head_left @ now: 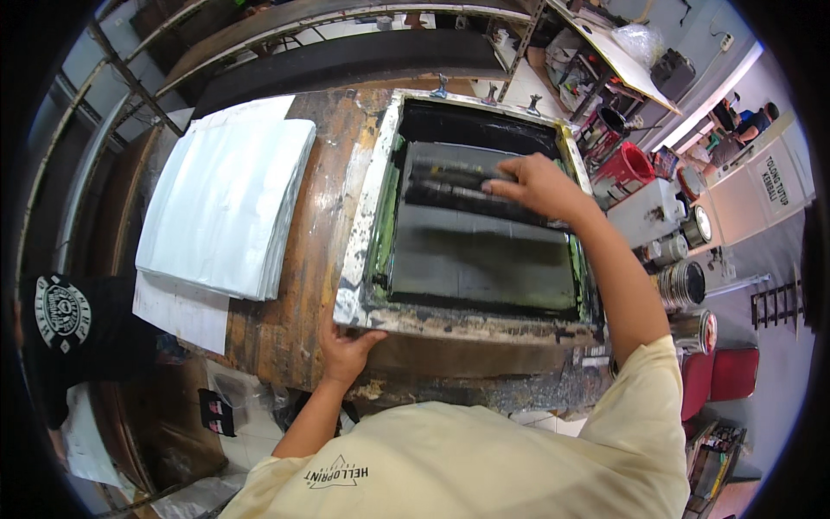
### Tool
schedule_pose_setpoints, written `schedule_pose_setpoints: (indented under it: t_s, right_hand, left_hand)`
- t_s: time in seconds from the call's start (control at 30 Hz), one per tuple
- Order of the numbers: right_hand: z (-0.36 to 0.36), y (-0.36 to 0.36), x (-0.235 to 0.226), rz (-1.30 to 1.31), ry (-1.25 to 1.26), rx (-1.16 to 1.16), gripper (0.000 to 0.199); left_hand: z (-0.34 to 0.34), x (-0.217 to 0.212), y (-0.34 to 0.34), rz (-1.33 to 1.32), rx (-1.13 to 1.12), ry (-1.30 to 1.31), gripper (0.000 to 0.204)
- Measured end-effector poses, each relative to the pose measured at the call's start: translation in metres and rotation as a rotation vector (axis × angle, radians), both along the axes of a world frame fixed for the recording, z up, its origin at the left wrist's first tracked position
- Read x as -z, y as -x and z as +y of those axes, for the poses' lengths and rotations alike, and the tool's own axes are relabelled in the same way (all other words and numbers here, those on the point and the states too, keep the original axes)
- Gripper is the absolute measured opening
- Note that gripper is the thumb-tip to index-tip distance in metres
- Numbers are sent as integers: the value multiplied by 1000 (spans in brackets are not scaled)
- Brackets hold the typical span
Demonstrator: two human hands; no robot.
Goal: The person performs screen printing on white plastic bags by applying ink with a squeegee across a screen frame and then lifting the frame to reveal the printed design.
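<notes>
A silk-screen frame (361, 227) with a worn, paint-stained rim lies on the wooden table in front of me. Black ink coats its inner edges, and its mesh (484, 268) looks dark grey. My right hand (545, 190) is closed on a long dark squeegee (445, 192), which lies crosswise over the mesh and is slightly blurred. At the frame's near left corner, my left hand (346, 350) grips the rim, its thumb along the front edge and its other fingers partly hidden. Left of the frame sits a thick stack of white sheets (226, 190).
Clamps (488, 93) line the frame's far edge on the table (322, 169). A red bucket (629, 164) and several cans (681, 284) stand at right. Metal racks (337, 26) cross the back. A person in black (86, 346) is at left; another (748, 130) is in the doorway.
</notes>
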State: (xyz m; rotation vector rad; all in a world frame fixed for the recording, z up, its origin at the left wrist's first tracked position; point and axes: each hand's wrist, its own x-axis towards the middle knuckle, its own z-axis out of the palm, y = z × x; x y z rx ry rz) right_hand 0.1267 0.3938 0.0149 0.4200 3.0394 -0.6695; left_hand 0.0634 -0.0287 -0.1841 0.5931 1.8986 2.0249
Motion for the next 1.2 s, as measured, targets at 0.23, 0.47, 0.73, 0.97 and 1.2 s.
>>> schedule_pose_setpoints:
  t_s: [0.23, 0.47, 0.73, 0.97, 1.2]
  right_hand:
    - [-126, -94, -29, 163, -223, -13, 42]
    - [-155, -94, -76, 560, -642, 128, 25]
    - [-124, -61, -103, 746, -727, 160, 29]
    - [-109, -46, -131, 771, -729, 148, 34]
    - [-104, -47, -137, 736, -716, 155, 41]
  left_hand:
    - [29, -61, 6, 137, -14, -190, 77]
    - [57, -146, 43, 203, 2, -152, 65]
    - [55, -70, -10, 876, 81, 710, 96]
    - [48, -9, -46, 804, 228, 1127, 111]
    - [67, -43, -42, 784, 185, 965, 99]
